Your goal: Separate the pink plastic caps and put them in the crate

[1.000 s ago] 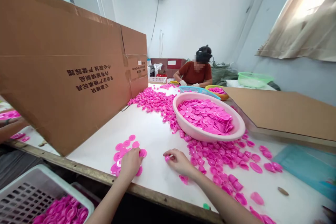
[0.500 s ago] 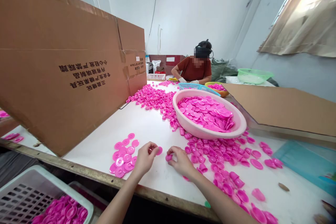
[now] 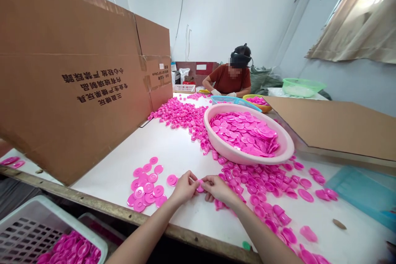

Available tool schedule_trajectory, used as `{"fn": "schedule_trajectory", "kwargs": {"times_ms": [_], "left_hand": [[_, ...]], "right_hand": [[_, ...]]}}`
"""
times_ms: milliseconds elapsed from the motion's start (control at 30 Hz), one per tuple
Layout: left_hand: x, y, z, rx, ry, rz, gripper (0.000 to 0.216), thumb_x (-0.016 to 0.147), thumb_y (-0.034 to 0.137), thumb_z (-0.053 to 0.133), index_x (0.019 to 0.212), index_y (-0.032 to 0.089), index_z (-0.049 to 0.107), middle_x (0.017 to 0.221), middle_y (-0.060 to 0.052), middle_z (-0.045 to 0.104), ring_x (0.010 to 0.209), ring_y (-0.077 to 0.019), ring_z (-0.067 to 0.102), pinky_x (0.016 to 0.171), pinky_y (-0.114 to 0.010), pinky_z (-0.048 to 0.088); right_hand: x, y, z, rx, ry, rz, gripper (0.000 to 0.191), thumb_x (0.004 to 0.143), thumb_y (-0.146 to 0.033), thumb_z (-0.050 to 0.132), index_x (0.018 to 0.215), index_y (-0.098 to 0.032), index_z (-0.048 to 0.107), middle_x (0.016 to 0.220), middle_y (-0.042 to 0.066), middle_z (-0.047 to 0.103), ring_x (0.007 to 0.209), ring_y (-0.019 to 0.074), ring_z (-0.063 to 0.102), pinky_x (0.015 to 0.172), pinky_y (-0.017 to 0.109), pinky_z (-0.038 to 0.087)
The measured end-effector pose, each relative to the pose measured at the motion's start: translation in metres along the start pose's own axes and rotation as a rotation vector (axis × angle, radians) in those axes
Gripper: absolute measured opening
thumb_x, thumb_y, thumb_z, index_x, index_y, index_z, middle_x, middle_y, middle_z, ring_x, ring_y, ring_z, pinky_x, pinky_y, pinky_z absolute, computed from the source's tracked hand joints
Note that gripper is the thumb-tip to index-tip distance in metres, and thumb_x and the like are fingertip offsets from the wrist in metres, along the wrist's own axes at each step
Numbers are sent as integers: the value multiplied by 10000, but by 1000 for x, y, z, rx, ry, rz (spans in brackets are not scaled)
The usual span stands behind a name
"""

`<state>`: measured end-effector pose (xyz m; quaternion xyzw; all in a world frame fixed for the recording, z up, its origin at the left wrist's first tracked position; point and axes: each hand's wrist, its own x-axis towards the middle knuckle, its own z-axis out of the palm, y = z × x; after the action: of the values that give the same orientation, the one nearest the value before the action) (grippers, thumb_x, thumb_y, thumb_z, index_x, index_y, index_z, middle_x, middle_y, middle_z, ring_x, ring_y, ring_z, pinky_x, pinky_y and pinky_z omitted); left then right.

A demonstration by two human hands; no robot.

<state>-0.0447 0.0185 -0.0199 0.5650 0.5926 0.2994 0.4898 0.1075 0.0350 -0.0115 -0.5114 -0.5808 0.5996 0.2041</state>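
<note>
Head view: left hand (image 3: 185, 188) and right hand (image 3: 218, 189) meet, fingers pressed together, pinching 1 pink plastic cap (image 3: 200, 187) above the white table (image 3: 123, 148).

I work in a small workshop, with pink plastic caps (image 3: 182, 116) heaped on a long tabletop (image 3: 123, 150), big cardboard sheets (image 3: 77, 70), and another worker (image 3: 230, 76) nearby.

L hand (image 3: 185, 187) & R hand (image 3: 218, 189) have come together — now both on one pink cap (image 3: 200, 187).
</note>
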Motion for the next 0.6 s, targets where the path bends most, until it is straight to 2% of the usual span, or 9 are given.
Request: {"fn": "schedule_trajectory", "kwargs": {"times_ms": [100, 167, 300, 333, 400, 600], "left_hand": [[7, 7, -9, 173, -57, -12, 207, 726, 335, 479, 840, 162, 473, 596, 1, 559, 519, -118, 525, 455, -201, 365], [14, 19, -13, 342, -34, 63, 196, 704, 324, 510, 817, 165, 505, 688, -13, 562, 603, -124, 522, 511, -212, 369], [25, 37, -1, 630, 270, 260, 185, 781, 285, 420, 916, 190, 504, 905, -40, 507, 846, -165, 467, 729, -278, 355], [27, 38, 4, 684, 332, 261, 184, 792, 272, 406, 934, 197, 496, 936, -44, 489, 880, -177, 444, 751, -294, 340], [29, 37, 15, 763, 373, 221, 179, 800, 261, 402, 948, 206, 486, 966, -48, 459, 905, -193, 412, 754, -308, 322], [31, 29, 22, 859, 317, 122, 181, 820, 271, 381, 970, 214, 465, 983, -51, 415, 920, -197, 377, 758, -314, 290]], "right_hand": [[5, -9, 0, -21, 18, 92, 52, 784, -163, 491, 771, -118, 515, 534, 26, 584, 460, 134, 585, 380, 179, 451], [9, -16, -2, -57, 4, 162, 31, 738, -115, 532, 712, -117, 516, 487, 29, 579, 467, 149, 594, 378, 175, 453], [16, -24, -8, -91, -69, 232, 111, 680, -36, 542, 610, -115, 507, 419, 22, 555, 436, 147, 584, 369, 161, 451], [18, -23, -9, -81, -88, 234, 124, 680, -29, 535, 596, -115, 502, 414, 20, 553, 426, 142, 580, 369, 159, 453], [20, -20, -12, -46, -128, 220, 133, 687, -28, 525, 588, -114, 501, 413, 16, 555, 419, 131, 576, 379, 156, 463], [30, -11, -24, 52, -272, 215, 96, 659, -122, 636, 621, -96, 552, 489, 30, 596, 504, 133, 611, 463, 160, 508]]}}
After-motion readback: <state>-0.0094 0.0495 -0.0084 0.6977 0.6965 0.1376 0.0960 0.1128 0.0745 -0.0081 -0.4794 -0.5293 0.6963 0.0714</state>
